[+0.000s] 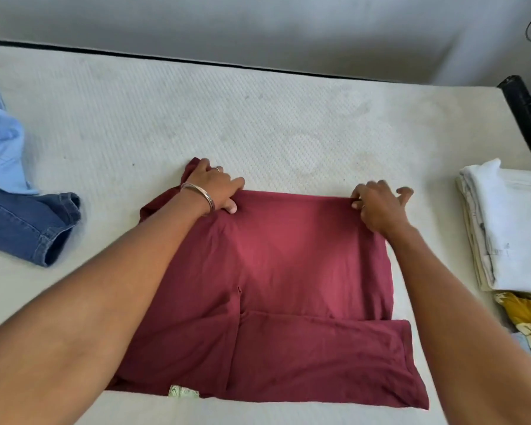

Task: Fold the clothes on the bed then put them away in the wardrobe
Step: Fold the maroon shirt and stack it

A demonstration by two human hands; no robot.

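While folding proceeds, task judged roughly midway at best.

Item in hand: maroon jersey T-shirt (288, 271), flat on off-white textured mattress of bed (258, 118), centre foreground. Far edge already doubled over into a straight fold line; one sleeve turned in across near portion; small printed label visible at near hem. Left-hand portion, under the arm, not yet squared; loose corner bunched beyond far-left end.

Left hand (218, 187), metal bangles at wrist: thumb on top of fold line, fingers (236, 182) extended along far edge, heel over bunched corner. Pressing rather than clamping, by appearance.

Right hand (377, 207): fingers (357, 194) curled and pinching far-right corner of fold; remaining digits spread and lifted.

Done, as far as shown: stack of folded white and cream garments (509, 225) at right edge of bed, well apart from T-shirt. Yellow floral fabric (524, 320) near that stack, partly out of view; folded or not, cannot tell.

Outstanding: dark blue denim jeans (28, 228) and pale blue garment (3, 148) in loose heap at left edge of bed, unfolded. T-shirt judged to need at least one further fold to match stack size.

Wardrobe not in view; no evidence of any garment put away. Entire second stage judged pending.

Risk noted: bunched left corner likely to spoil final fold unless flattened first.
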